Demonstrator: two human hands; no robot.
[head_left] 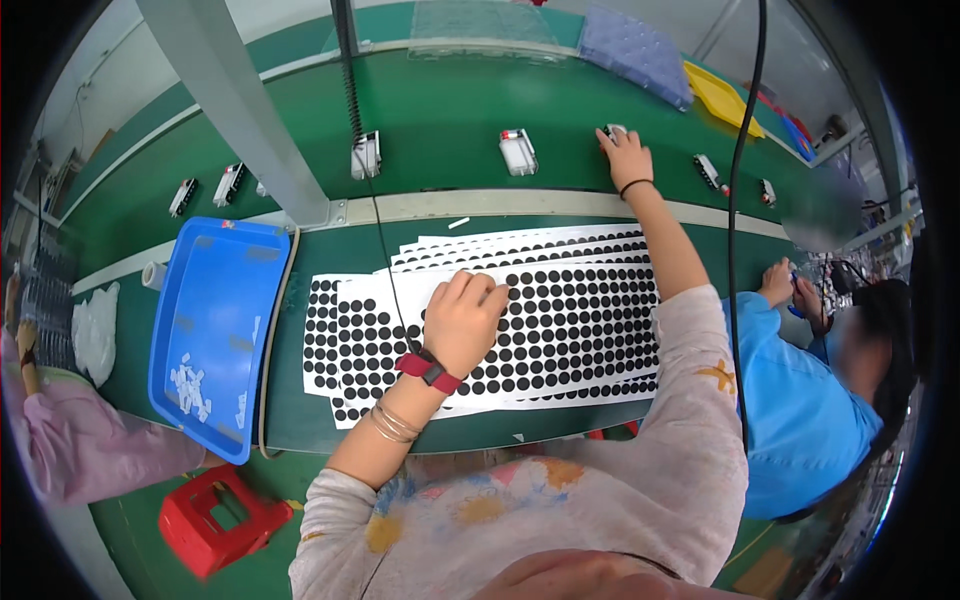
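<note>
My left hand (pixel 463 318) rests on the top one of several white sheets (pixel 570 330) printed with rows of black round dots. Its fingers are curled and close together at a dot, and whatever they pinch is hidden. At the upper left of that sheet some dots are gone from the rows. My right arm stretches out over the rail, and my right hand (pixel 628 160) is closed on a small white device (pixel 615 131) on the green belt. The hand covers most of this device. Another white device (pixel 518 153) with a red and black end lies to its left.
A blue tray (pixel 215 330) with white scraps stands at the left. More devices (pixel 366 155) sit along the green belt (pixel 440 110). A metal post (pixel 235 110) and hanging black cables cross the view. Co-workers sit on both sides; a red stool (pixel 215 520) is below.
</note>
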